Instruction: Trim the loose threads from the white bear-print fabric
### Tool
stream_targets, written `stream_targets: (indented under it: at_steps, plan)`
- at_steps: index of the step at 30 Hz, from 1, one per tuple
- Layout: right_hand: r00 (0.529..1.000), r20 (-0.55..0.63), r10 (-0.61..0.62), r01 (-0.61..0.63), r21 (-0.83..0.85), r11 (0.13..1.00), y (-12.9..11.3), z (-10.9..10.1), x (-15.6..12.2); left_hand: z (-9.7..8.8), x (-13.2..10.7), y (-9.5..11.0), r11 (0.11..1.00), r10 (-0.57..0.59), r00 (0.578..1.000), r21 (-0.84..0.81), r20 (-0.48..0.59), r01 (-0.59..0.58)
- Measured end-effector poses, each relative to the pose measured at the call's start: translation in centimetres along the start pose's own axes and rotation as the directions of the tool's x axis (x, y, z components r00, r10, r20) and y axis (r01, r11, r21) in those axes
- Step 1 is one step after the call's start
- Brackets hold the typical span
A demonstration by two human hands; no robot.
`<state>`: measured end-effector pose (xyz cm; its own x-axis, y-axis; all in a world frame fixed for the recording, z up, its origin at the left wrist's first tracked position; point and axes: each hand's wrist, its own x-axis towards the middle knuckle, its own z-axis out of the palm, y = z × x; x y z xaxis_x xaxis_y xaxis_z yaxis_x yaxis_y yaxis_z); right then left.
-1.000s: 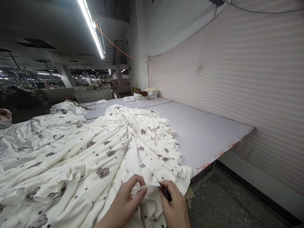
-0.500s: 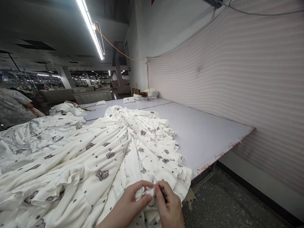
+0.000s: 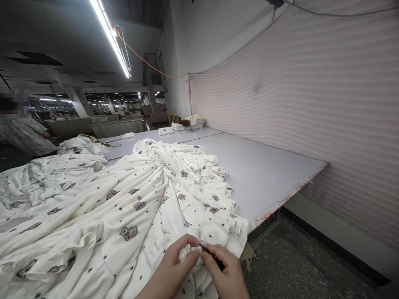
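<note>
A large white fabric [image 3: 102, 207] printed with small bears and hearts lies bunched and spread over the grey table [image 3: 258, 174]. At the table's near edge, my left hand [image 3: 174, 270] pinches a gathered bit of the fabric's edge [image 3: 187, 251]. My right hand [image 3: 224, 274] is closed on a small dark tool [image 3: 212, 256] whose tip touches that pinched bit. The two hands meet there, fingers curled.
A striped pink-white sheet [image 3: 296, 104] hangs along the wall on the right. Stacks of folded cloth [image 3: 190, 122] sit at the table's far end. Another person [image 3: 25, 133] stands at far left. The dark floor [image 3: 296, 265] lies right of the table edge.
My hands have come closer together on the pinched fabric, the dark tool now at the bunch. A person has come into view at far left. The view shifted slightly.
</note>
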<state>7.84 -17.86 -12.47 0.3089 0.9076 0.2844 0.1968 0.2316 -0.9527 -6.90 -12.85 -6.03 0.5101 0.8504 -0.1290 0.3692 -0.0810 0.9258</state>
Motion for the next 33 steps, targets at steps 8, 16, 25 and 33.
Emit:
stream_targets:
  at_steps: [8, 16, 25, 33]
  plan:
    - [0.983, -0.131, 0.125, -0.117, 0.07, 0.991, 1.1, -1.6, 0.1, -1.1, 1.0, 1.9, 0.955, 0.184, 0.983, 0.238, -0.012, -0.176]
    - [0.976, -0.199, -0.093, 0.083, -0.056, 0.995, 0.8, -2.0, -0.2, 0.5, 2.6, 2.4, 0.979, -0.05, 0.999, -0.196, 0.01, 0.051]
    - [0.97, -0.198, -0.14, 0.082, -0.278, 0.957, 0.5, -1.5, 0.7, 2.4, 2.8, 1.9, 0.983, -0.059, 0.998, -0.174, -0.008, 0.057]
    - [0.98, -0.196, -0.037, -0.004, -0.204, 0.979, 0.7, -2.4, 0.9, 2.3, 3.0, 1.9, 0.98, -0.077, 0.997, -0.183, 0.018, 0.079]
